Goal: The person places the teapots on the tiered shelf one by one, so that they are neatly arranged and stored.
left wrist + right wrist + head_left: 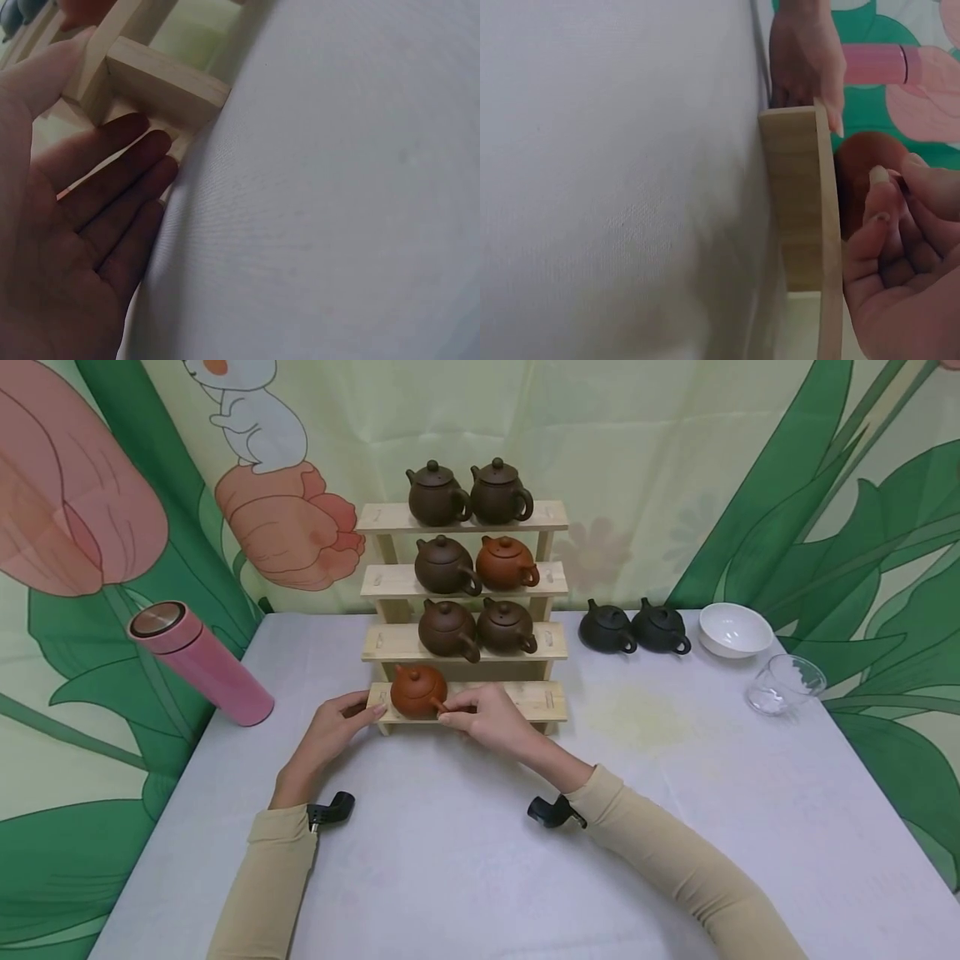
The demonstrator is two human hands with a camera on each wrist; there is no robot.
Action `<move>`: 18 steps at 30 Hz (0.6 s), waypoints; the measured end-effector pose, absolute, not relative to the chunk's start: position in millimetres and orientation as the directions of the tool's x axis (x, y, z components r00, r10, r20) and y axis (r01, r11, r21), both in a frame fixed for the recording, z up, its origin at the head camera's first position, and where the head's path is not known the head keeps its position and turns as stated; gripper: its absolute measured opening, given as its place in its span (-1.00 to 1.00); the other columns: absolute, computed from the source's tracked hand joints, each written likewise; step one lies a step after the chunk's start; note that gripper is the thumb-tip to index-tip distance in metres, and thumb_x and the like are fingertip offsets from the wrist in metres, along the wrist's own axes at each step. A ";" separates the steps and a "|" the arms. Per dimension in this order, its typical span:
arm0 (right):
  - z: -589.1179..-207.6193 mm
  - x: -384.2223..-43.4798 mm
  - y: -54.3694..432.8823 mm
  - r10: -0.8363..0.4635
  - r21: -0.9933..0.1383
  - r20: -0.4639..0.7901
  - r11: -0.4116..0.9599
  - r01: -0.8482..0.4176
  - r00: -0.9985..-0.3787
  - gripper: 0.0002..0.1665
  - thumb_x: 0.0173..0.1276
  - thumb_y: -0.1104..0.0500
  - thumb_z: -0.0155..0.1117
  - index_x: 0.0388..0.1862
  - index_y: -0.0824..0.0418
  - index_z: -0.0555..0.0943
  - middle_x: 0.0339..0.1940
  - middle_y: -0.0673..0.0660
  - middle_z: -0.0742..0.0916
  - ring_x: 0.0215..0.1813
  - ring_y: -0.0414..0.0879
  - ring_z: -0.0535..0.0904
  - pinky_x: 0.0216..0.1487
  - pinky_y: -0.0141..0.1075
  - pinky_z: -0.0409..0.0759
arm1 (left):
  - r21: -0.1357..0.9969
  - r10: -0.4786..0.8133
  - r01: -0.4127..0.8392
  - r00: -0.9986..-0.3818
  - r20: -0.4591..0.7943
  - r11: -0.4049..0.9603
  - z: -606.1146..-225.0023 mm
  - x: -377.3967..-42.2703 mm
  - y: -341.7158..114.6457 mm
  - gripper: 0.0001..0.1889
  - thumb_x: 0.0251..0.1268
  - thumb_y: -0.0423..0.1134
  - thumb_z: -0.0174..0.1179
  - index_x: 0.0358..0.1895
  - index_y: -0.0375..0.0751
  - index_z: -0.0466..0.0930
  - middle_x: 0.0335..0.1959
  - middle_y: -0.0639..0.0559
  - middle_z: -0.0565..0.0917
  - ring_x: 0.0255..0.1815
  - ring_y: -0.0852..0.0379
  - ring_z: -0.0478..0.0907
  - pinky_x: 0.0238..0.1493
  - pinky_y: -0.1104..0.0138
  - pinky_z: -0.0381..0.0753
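An orange-brown clay teapot point(417, 692) sits at the left of the lowest shelf of a wooden tiered stand point(502, 697). My right hand point(487, 717) pinches its handle between thumb and fingers; in the right wrist view, the fingertips point(880, 177) partly cover the pot. At the left end of that shelf is my left hand point(337, 727). Its thumb touches the board's edge, while the other fingers point(112, 169) extend loosely below, beside the stand's leg point(161, 79).
Several dark brown teapots point(447, 628) and one orange-brown teapot point(506, 564) occupy the higher shelves. Two black teapots point(607, 628), a white bowl point(735, 631) and a clear glass point(783, 685) stand to the right. A pink flask point(202, 664) is at the left.
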State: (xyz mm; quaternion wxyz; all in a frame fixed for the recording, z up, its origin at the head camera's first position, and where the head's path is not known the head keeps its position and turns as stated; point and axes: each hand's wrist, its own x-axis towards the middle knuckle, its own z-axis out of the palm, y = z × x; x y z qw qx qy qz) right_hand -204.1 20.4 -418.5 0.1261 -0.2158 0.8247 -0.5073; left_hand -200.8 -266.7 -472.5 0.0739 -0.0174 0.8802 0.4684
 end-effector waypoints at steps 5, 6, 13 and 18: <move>-418.6 -203.4 25.1 -0.505 -0.881 0.008 0.405 -0.245 -0.863 -0.86 0.33 0.17 0.38 -0.18 0.13 0.79 -0.38 0.20 0.77 -0.49 -0.13 0.59 -0.48 -0.39 0.51 | 0.821 0.047 -0.100 -0.987 -0.152 0.562 -473.2 -200.4 -268.1 -0.18 0.24 0.35 0.20 0.42 -0.14 0.40 0.38 -0.16 0.49 0.42 -0.15 0.40 0.43 -0.10 0.35; -418.3 -203.3 26.9 -0.503 -0.877 0.012 0.410 -0.250 -0.864 -0.86 0.34 0.17 0.37 -0.18 0.11 0.79 -0.38 0.16 0.78 -0.49 -0.13 0.60 -0.47 -0.38 0.53 | 0.820 0.046 -0.100 -0.987 -0.152 0.563 -473.3 -200.5 -268.3 -0.18 0.24 0.35 0.20 0.42 -0.14 0.40 0.38 -0.16 0.49 0.42 -0.15 0.40 0.43 -0.10 0.35; -415.0 -204.6 45.1 -0.482 -0.875 0.006 0.421 -0.238 -0.876 -0.86 0.36 0.13 0.35 -0.16 0.05 0.78 -0.27 0.05 0.79 -0.34 0.12 0.70 -0.38 -0.31 0.62 | 0.823 0.047 -0.094 -0.988 -0.145 0.560 -473.9 -201.8 -268.4 -0.18 0.23 0.36 0.20 0.40 -0.13 0.42 0.38 -0.15 0.50 0.42 -0.15 0.40 0.43 -0.11 0.35; -413.5 -208.1 61.5 -0.466 -0.869 -0.016 0.444 -0.219 -0.885 -0.84 0.36 0.14 0.34 -0.15 0.12 0.77 -0.36 0.08 0.77 -0.37 0.11 0.67 -0.39 -0.29 0.61 | 0.827 0.050 -0.084 -0.990 -0.134 0.556 -474.3 -202.2 -267.9 -0.21 0.24 0.34 0.21 0.39 -0.13 0.44 0.36 -0.15 0.52 0.40 -0.14 0.42 0.42 -0.09 0.36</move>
